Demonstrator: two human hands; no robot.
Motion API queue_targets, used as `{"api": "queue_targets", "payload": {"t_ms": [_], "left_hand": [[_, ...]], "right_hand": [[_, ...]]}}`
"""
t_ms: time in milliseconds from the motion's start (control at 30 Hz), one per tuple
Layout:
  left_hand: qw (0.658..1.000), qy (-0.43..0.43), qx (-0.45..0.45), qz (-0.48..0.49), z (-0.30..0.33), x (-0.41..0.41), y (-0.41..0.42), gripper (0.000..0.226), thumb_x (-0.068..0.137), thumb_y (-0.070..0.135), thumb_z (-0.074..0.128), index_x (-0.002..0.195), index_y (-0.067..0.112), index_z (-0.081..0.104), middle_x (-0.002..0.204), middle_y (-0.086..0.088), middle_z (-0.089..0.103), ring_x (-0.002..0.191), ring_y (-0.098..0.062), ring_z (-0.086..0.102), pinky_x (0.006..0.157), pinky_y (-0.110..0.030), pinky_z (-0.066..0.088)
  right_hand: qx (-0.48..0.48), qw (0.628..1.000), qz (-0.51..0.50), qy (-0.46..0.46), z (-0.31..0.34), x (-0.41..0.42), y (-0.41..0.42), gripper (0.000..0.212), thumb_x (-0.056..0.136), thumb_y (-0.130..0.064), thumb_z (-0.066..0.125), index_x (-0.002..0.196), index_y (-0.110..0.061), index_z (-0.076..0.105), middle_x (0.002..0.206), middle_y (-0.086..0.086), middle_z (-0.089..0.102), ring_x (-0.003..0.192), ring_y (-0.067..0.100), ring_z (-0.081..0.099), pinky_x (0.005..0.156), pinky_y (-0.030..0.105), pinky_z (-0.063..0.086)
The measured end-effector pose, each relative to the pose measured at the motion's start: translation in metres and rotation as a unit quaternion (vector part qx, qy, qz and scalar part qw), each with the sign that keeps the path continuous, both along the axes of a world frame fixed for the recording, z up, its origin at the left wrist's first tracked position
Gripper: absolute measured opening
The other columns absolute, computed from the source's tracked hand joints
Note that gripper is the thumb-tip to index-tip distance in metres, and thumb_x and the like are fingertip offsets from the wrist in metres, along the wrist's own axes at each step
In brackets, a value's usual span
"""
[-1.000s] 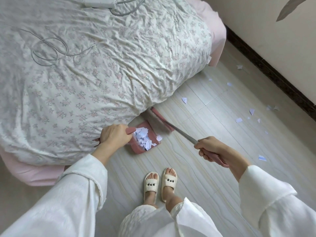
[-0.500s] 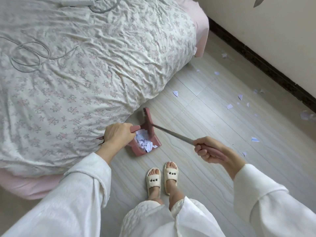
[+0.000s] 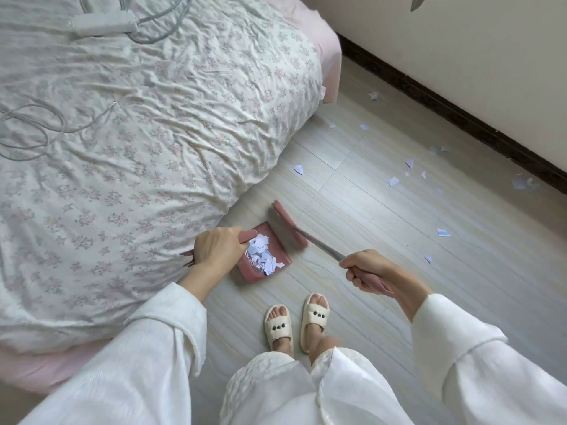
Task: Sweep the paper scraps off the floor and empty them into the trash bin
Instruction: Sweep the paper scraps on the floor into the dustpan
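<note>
A pink dustpan (image 3: 277, 240) sits on the pale wood floor beside the bed, with a heap of white paper scraps (image 3: 260, 257) inside it. My left hand (image 3: 217, 248) grips the dustpan's pink handle. My right hand (image 3: 369, 271) grips the pink end of a broom handle; its grey shaft runs up-left to the pink broom head (image 3: 290, 222), which stands at the dustpan's open right edge. Several loose scraps (image 3: 394, 181) lie scattered on the floor toward the wall, one (image 3: 298, 169) near the bed. No trash bin is in view.
A bed with a floral quilt (image 3: 138, 142) fills the left side, with a grey cable and a power strip (image 3: 101, 23) on it. A dark skirting board (image 3: 454, 108) runs along the wall at right. My feet in white slippers (image 3: 296, 322) stand just below the dustpan.
The broom head swept over the dustpan's mouth and now stands at its right edge. The dustpan stays by the bed in my left hand. The camera view shifted.
</note>
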State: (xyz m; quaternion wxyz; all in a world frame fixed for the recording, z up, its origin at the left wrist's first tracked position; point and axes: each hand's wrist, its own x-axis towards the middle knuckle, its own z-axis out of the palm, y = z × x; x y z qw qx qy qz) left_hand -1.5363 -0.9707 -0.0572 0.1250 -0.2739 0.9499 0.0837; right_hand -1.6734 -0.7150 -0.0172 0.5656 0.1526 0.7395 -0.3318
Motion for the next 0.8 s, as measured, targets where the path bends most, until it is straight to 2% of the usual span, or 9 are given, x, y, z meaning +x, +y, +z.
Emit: {"api": "queue_targets", "payload": {"t_ms": [200,267,433,667,800], "left_hand": [[0.999,0.012,0.007,-0.038,0.007,-0.052,0.035,0.022,0.085,0.041,0.053,0.083,0.021,0.062,0.083,-0.007,0.069,0.081,-0.029,0.063,0.06,-0.027,0.034],[0.999,0.015,0.012,-0.041,0.01,-0.068,0.047,0.021,0.084,0.041,0.054,0.085,0.022,0.063,0.085,-0.008,0.069,0.083,-0.029,0.063,0.061,-0.028,0.035],[0.995,0.02,0.025,-0.089,0.018,-0.137,0.1,0.015,0.081,0.034,0.058,0.087,0.022,0.065,0.085,-0.008,0.069,0.083,-0.029,0.063,0.063,-0.028,0.032],[0.994,0.048,0.012,-0.095,0.016,-0.222,0.185,0.024,0.087,0.038,0.052,0.075,0.018,0.059,0.078,-0.011,0.068,0.077,-0.033,0.063,0.06,-0.029,0.033],[0.995,0.048,0.017,-0.088,0.016,-0.27,0.24,0.027,0.089,0.041,0.047,0.081,0.02,0.062,0.077,-0.01,0.068,0.076,-0.032,0.062,0.06,-0.029,0.032]], "right_hand": [[-0.011,0.996,-0.075,-0.05,0.02,-0.022,0.056,0.021,0.094,-0.015,0.052,0.074,-0.008,0.05,0.046,0.001,0.051,0.029,0.007,0.041,0.029,0.013,0.031],[-0.017,0.995,-0.086,-0.042,0.024,-0.026,0.074,0.02,0.094,-0.016,0.052,0.075,-0.01,0.049,0.05,0.002,0.051,0.029,0.007,0.04,0.029,0.013,0.03],[-0.029,0.982,-0.187,0.01,0.032,-0.052,0.133,0.017,0.094,-0.013,0.052,0.078,-0.011,0.048,0.059,0.004,0.048,0.029,0.008,0.04,0.03,0.013,0.029],[-0.025,0.939,-0.339,0.046,0.019,-0.111,0.23,0.013,0.094,-0.011,0.05,0.082,-0.013,0.046,0.061,0.004,0.045,0.025,0.007,0.038,0.031,0.009,0.029],[-0.029,0.904,-0.423,0.054,0.011,-0.15,0.285,0.013,0.095,-0.007,0.045,0.082,-0.012,0.045,0.062,0.005,0.043,0.023,0.006,0.039,0.031,0.008,0.031]]}}
